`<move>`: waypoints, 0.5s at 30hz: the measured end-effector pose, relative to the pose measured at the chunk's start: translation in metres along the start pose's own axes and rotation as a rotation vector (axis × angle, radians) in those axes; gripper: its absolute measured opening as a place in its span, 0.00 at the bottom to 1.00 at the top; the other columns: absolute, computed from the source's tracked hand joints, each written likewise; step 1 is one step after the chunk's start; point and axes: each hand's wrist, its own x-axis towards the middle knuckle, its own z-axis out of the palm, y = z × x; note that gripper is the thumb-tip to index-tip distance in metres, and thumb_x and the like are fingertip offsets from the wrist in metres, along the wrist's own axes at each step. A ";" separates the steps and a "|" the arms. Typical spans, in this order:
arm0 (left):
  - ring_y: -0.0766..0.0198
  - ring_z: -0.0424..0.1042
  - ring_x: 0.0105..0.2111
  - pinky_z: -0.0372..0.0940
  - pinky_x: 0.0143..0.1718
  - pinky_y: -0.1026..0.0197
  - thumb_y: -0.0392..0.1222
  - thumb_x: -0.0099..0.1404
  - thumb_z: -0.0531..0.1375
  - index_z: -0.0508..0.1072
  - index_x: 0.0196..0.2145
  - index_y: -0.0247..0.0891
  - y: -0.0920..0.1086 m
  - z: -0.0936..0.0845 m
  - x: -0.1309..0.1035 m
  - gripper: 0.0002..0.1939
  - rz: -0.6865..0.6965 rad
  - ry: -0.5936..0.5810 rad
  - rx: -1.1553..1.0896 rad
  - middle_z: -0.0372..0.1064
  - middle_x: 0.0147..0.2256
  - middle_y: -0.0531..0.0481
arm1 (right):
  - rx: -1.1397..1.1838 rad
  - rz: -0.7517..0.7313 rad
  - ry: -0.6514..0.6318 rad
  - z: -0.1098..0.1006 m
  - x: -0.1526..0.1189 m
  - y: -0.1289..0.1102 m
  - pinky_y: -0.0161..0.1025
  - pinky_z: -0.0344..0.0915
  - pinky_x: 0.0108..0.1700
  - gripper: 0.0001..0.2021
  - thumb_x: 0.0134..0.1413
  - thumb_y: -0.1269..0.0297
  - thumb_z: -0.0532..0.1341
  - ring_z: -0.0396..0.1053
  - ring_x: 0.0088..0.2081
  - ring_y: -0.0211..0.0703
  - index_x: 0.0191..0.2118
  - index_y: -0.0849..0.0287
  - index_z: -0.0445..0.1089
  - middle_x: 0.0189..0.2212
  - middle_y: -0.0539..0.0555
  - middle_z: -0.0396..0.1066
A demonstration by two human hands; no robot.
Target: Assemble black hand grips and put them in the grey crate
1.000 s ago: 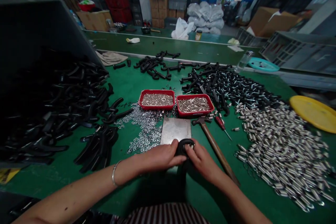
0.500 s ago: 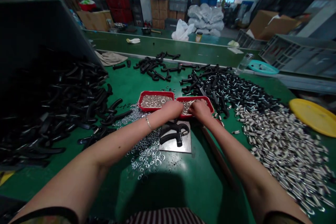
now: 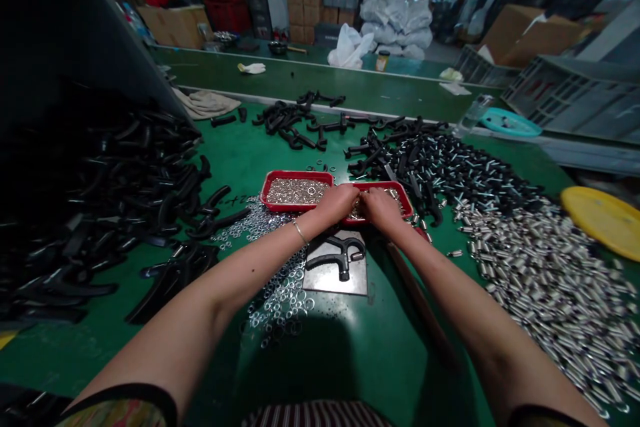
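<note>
My left hand reaches over the right red tray, its fingers pinched together. My right hand is beside it at the same tray, also with bent, closed fingers. The fingertips almost meet; anything between them is hidden or too small to make out. Small shiny metal pieces lie in that tray. The left red tray is full of small metal parts, with one ring on top. Below my hands, a black curved, forked part rests on a metal plate, a small ribbed metal piece at its right side.
Loose metal rings spread left of the plate. Black curved parts spill from a dark bin. On the right lie heaps of black bolt-like pieces and silver cylinders, near a yellow lid. A dark bar lies under my right forearm.
My left hand has moved right, further over the right tray and close against my right hand. My right hand stays at the tray. The whole view has shifted slightly.
</note>
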 end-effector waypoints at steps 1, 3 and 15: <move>0.60 0.72 0.42 0.63 0.43 0.61 0.41 0.74 0.51 0.75 0.43 0.32 -0.002 -0.003 -0.015 0.14 0.006 0.027 -0.009 0.74 0.41 0.41 | 0.026 0.005 0.021 0.001 -0.001 0.001 0.44 0.60 0.45 0.12 0.63 0.70 0.54 0.66 0.45 0.55 0.42 0.66 0.75 0.41 0.68 0.73; 0.59 0.70 0.44 0.63 0.46 0.58 0.43 0.75 0.49 0.73 0.47 0.34 -0.008 -0.007 -0.050 0.15 0.064 0.035 -0.031 0.73 0.44 0.42 | 0.090 0.009 0.066 0.002 -0.004 0.002 0.43 0.60 0.45 0.10 0.64 0.68 0.55 0.66 0.45 0.53 0.40 0.63 0.74 0.40 0.65 0.74; 0.54 0.68 0.47 0.63 0.50 0.49 0.38 0.71 0.55 0.76 0.38 0.38 -0.010 -0.005 -0.182 0.09 0.061 -0.055 -0.116 0.73 0.47 0.44 | 0.761 0.028 -0.030 0.008 -0.092 -0.018 0.36 0.61 0.35 0.13 0.65 0.56 0.49 0.67 0.31 0.41 0.33 0.56 0.64 0.27 0.49 0.69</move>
